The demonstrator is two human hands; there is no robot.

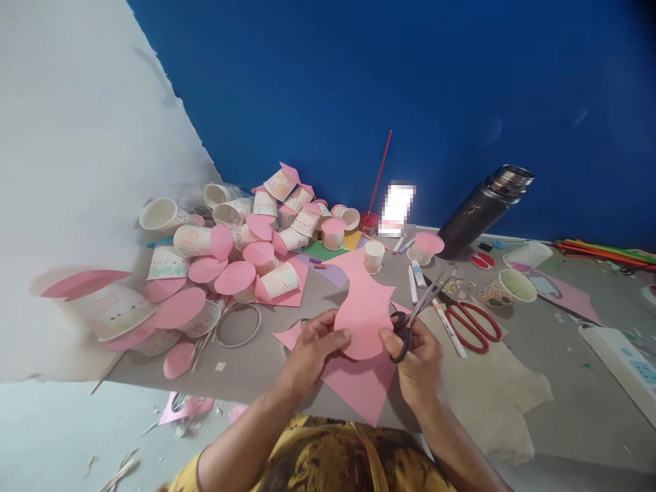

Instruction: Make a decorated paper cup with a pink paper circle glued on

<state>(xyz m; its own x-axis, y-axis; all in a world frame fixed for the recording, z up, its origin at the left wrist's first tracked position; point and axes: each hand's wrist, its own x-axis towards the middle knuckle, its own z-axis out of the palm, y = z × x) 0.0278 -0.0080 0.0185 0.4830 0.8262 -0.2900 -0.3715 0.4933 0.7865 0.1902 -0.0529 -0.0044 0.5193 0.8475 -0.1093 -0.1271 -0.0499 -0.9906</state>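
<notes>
A partly cut piece of pink paper, rounded at its lower end, is held up in front of me. My left hand is closed on its left edge, thumb on top. My right hand has black-handled scissors hooked on its fingers, blades pointing up and to the right, while its thumb presses the paper's right edge. Below the held piece lies another pink sheet near the table's front edge. A small pink scrap sticks out beside my left hand.
Paper cups with pink paper are heaped at the left. Red-handled scissors, markers and a pale cloth lie at the right. A dark flask leans by the blue wall; a power strip is far right.
</notes>
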